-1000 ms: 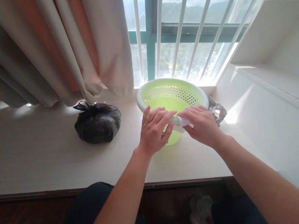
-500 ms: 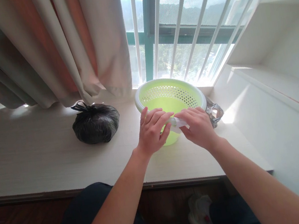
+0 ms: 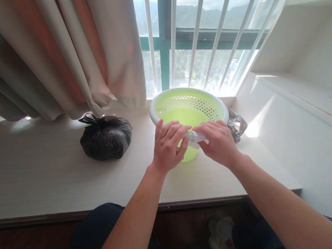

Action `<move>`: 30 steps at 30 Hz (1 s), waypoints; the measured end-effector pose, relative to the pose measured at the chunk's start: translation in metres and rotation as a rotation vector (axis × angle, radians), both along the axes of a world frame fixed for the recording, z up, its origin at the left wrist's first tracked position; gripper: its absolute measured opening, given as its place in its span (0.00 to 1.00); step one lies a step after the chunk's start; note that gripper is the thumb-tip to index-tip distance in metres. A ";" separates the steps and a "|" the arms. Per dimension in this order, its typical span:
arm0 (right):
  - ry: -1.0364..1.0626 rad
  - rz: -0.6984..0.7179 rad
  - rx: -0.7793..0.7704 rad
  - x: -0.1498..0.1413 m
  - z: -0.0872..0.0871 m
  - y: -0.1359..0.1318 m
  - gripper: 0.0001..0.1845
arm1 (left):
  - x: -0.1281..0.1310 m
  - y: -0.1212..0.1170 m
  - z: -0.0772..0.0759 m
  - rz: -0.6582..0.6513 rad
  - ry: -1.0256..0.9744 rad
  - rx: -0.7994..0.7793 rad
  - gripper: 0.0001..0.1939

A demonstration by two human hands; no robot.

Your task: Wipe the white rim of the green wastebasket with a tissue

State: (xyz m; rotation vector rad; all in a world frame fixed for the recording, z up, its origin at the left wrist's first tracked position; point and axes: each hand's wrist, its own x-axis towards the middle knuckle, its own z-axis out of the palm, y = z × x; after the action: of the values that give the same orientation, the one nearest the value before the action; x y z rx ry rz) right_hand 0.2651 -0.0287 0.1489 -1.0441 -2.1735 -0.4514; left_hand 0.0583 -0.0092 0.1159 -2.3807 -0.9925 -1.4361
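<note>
A light green wastebasket with a perforated wall and a pale rim stands upright on the white ledge. My left hand grips the near side of its rim, fingers laid over the top and thumb below. Close by on the right, my right hand is closed at the same rim, thumb under and fingers above. A small whitish piece shows between the hands at the rim; whether it is part of the wastebasket or separate, I cannot tell. My fingers partly hide the near rim.
A knotted black plastic bag sits on the ledge to the left. Dark crumpled plastic lies beside the wastebasket's right side. Behind are a curtain and a barred window; a white wall bounds the right.
Almost nothing differs. The view has shifted very slightly, and both hands stay at the wastebasket's near rim.
</note>
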 end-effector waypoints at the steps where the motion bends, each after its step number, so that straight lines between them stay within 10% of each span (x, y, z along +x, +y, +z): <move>1: -0.002 -0.002 -0.002 0.000 0.000 0.000 0.06 | 0.000 0.000 0.000 0.001 0.001 0.006 0.16; 30: 0.008 0.013 0.020 0.000 0.001 -0.002 0.07 | 0.000 0.001 0.000 -0.014 -0.009 0.091 0.14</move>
State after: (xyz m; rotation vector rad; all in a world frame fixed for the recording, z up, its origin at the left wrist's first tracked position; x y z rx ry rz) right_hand 0.2652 -0.0302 0.1500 -1.0186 -2.1632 -0.4612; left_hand 0.0582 -0.0086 0.1155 -2.3237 -0.8939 -1.4649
